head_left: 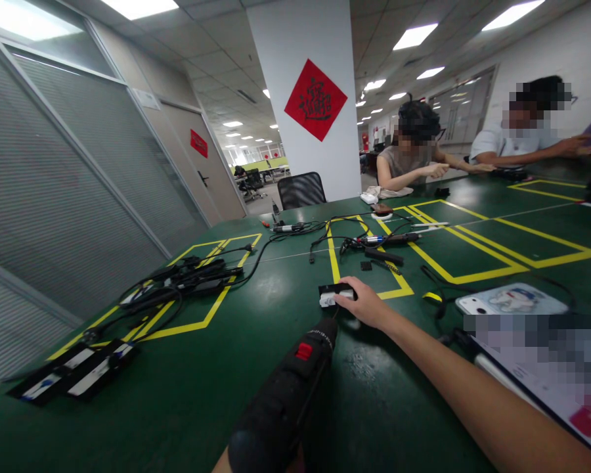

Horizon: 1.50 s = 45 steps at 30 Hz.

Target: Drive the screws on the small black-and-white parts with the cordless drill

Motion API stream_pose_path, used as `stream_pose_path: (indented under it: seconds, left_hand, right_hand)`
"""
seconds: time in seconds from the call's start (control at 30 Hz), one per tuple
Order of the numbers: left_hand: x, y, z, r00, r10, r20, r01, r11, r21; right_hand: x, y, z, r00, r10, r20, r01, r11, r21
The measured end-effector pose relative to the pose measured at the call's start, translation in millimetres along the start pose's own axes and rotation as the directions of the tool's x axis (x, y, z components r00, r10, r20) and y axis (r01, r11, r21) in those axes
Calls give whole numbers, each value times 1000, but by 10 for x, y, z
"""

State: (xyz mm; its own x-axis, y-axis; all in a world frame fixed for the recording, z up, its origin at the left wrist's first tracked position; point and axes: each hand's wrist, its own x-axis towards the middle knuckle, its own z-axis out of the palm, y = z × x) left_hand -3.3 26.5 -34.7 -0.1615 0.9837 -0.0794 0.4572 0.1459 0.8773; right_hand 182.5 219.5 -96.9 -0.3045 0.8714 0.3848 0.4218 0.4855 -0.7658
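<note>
A black cordless drill (290, 394) with a red switch on top reaches in from the bottom edge, its chuck pointing forward. My left hand (297, 458) is wrapped round its handle, mostly hidden beneath the drill body. Beyond the chuck, my right hand (364, 302) grips a small black-and-white piece (328, 299) between thumb and fingers, on or just above the green table. The thin bit points toward this piece; whether it touches cannot be made out.
Tangled black cables and adapters (197, 279) lie at the left, near black-and-white strips (98, 371). Pen-like electric screwdrivers (374, 240) and small black parts (384, 256) lie ahead. A phone (512, 300) is at the right. Yellow tape (492, 272) marks the table; co-workers (408, 157) sit across it.
</note>
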Motion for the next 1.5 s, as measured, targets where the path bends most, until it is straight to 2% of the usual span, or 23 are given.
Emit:
stream_pose_path:
  seconds: [0.2,0.3,0.5,0.67,0.77,0.9,1.03,1.13,1.27,1.37,1.5]
  left_hand:
    - [-5,-216,-17,999,24,-39,-23,1000,13]
    - [33,-248,13,998,12,-65,-12,1000,3]
    - [187,-194,279,997,-37,-66,33,997,-70]
    - [35,-134,191,996,-70,-52,61,987,-148]
    - [0,-43,177,998,-34,-48,24,982,-189]
    - [15,14,227,993,12,-116,-38,973,-226]
    - [56,-69,254,996,-1,-86,-14,984,-177]
    - [154,-109,319,997,37,-62,-45,989,-140]
    - [299,-33,398,991,94,-94,-103,990,-99]
    - [284,100,324,989,138,-58,-143,985,-93]
    - [125,297,115,973,229,35,-224,968,-114]
  right_hand:
    - [-5,-16,-10,1000,5,1,-5,1000,0]
    - [-5,-22,-12,1000,15,6,-15,1000,6]
    - [-3,-22,-5,1000,3,-18,-3,1000,7]
    - [-5,-17,-4,1000,7,-16,-7,1000,13]
    - [-3,-15,1,1000,11,-11,-11,1000,19]
    - [-1,-8,7,1000,13,-12,-12,1000,18]
    - [-4,-3,5,1000,3,-15,-3,1000,7]
    - [-4,-12,2,1000,4,-10,-3,1000,7]
    - [-7,-27,-6,1000,9,-12,-9,1000,5]
    - [-10,-28,-14,1000,11,-7,-11,1000,7]
    - [-4,-17,-8,1000,7,-7,-7,1000,13]
